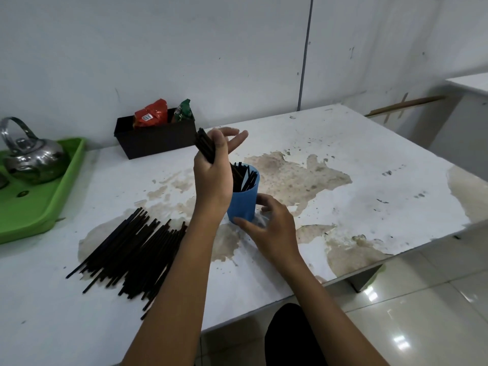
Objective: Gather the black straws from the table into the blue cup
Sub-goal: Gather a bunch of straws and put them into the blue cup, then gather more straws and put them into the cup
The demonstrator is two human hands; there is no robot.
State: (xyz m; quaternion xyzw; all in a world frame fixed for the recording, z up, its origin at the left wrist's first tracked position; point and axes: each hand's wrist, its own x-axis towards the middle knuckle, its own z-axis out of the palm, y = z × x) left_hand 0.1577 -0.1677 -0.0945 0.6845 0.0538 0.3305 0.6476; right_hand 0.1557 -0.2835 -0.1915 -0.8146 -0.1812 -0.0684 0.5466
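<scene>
The blue cup (244, 200) stands upright mid-table with several black straws (247, 178) leaning inside it. Just above and left of its rim, my left hand (215, 170) holds a small bundle of black straws (204, 143), tilted with the lower ends going into the cup; the thumb presses them while the other fingers spread out. My right hand (269, 223) grips the cup's lower right side, thumb at the front and fingers behind. A large pile of black straws (132, 249) lies flat on the table (356, 154) at the front left.
A green tray (34, 212) with a steel kettle (29, 154) sits at the left edge. A black box (158, 141) holding snack packets stands at the back by the wall. The table's worn right edge drops to a tiled floor (435, 299).
</scene>
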